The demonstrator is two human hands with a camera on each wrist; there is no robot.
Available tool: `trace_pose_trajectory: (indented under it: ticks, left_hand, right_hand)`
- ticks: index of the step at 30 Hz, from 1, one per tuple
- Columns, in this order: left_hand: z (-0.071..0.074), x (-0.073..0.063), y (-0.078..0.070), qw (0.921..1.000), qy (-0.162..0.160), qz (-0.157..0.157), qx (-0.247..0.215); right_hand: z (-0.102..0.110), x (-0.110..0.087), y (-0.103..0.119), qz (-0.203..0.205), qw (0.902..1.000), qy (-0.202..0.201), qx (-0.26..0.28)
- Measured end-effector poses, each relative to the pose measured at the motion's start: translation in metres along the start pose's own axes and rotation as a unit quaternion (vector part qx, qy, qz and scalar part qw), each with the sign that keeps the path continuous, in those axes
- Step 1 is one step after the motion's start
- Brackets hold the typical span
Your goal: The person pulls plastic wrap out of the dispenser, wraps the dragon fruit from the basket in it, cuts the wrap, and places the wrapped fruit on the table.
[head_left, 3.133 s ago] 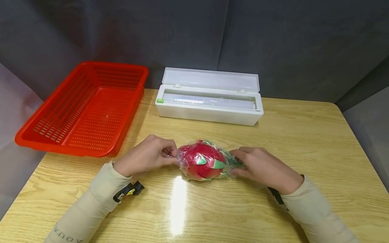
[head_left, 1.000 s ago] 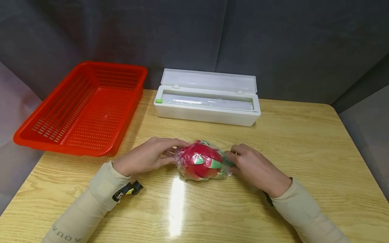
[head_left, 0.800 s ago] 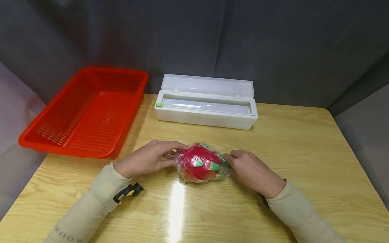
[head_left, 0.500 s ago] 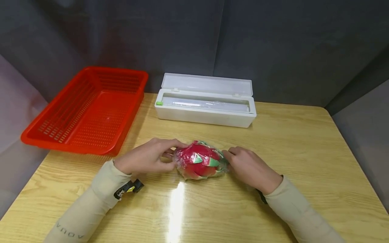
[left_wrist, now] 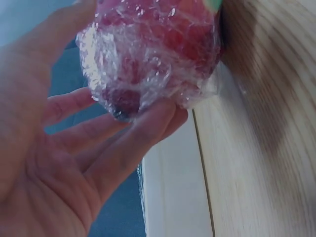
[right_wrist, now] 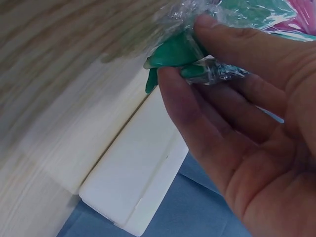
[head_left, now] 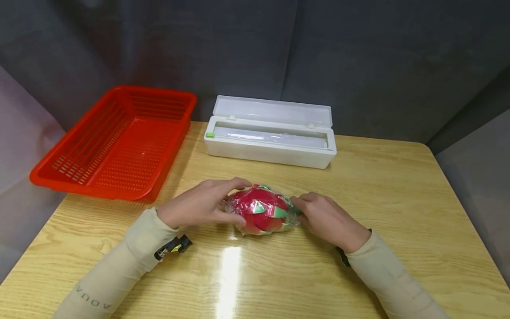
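A red dragon fruit (head_left: 262, 213) with green scales, wrapped in clear film, is cupped at mid-table by the left hand (head_left: 200, 205) and pinched at its green tip by the right hand (head_left: 327, 219). Since earlier, the left fingers have been curled further over it.

red basket (head_left: 115, 141) at far left of wooden table (head_left: 398, 212), hanging over its edge; white wrap box (head_left: 271, 148) beside it, lid up, dark curtain (head_left: 358, 57) behind.
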State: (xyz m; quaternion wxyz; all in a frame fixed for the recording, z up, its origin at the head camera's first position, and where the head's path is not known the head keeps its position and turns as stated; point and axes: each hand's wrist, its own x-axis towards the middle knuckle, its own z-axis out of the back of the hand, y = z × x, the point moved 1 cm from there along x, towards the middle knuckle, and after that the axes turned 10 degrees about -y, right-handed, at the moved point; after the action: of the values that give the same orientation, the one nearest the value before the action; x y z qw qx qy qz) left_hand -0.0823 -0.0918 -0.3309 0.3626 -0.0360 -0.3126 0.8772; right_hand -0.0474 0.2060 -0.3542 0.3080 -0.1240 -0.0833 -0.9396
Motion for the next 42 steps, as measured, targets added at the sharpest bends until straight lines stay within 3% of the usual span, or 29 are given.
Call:
trace_pose_trajectory:
  ticks: [7, 14, 23, 33, 42]
  left_hand:
    - [-0.0023, 0.0018, -0.0033, 0.9998, -0.001, -0.007, 0.020]
    - [-0.0022, 0.0008, -0.0007, 0.9999, 0.000, 0.009, -0.009]
    - [-0.0019, 0.0016, 0.0042, 0.9998, -0.005, -0.003, -0.019]
    - [-0.0048, -0.0029, 0.0050, 0.9993, 0.016, 0.024, -0.025]
    - [0.0007, -0.0049, 0.0006, 0.9993, 0.009, -0.013, 0.035]
  right_hand:
    - [0.0010, 0.0007, -0.0013, 0.003, 1.0000, 0.007, 0.002]
    - [-0.0002, -0.0008, -0.0021, 0.012, 0.9999, 0.008, 0.003]
    - [0.0016, -0.0018, -0.0014, 0.011, 0.9995, 0.027, 0.011]
    - [0.0015, -0.0015, -0.0005, 0.005, 0.9992, 0.034, 0.021]
    - [0.0071, -0.0032, -0.0043, -0.001, 0.9982, 0.060, 0.006]
